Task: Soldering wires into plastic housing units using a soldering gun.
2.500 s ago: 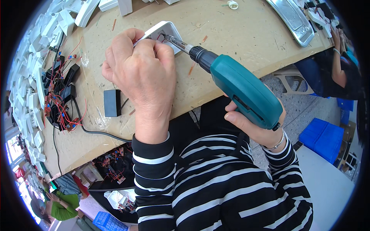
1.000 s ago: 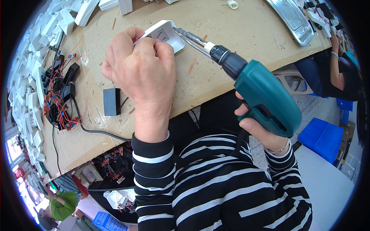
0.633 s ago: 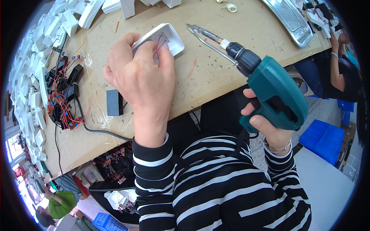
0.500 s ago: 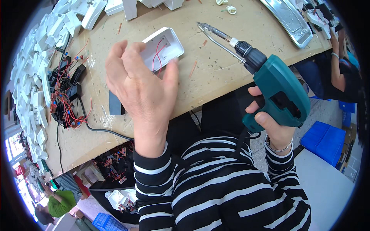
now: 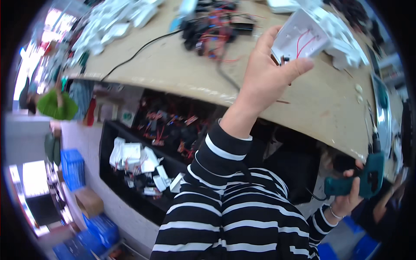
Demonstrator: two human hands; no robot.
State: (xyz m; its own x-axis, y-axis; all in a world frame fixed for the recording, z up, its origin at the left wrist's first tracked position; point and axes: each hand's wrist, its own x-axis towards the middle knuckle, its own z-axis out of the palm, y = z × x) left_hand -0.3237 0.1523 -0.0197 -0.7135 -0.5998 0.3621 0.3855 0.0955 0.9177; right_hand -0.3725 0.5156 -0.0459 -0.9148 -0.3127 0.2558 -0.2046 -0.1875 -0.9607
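My left hand (image 5: 267,73) is raised over the wooden workbench (image 5: 182,73) and grips a white plastic housing (image 5: 301,40) with red wires inside it. The thumb lies across its lower edge. My right hand (image 5: 349,197) is low at the right edge of the view, below the bench edge, closed around the handle of a teal cordless drill (image 5: 368,175) whose bit (image 5: 372,125) points upward. The two hands are far apart.
A tangle of red and black wired parts (image 5: 212,21) and a black cable (image 5: 134,54) lie on the bench. White housings (image 5: 117,24) are piled at the far left, more (image 5: 342,34) at the right. Beneath the bench a black shelf (image 5: 134,169) holds white parts; blue crates (image 5: 71,167) stand on the floor.
The view has swung left and down. My left hand has lifted the white housing off the bench. My right hand has drawn the drill away from it and lowered it to the right.
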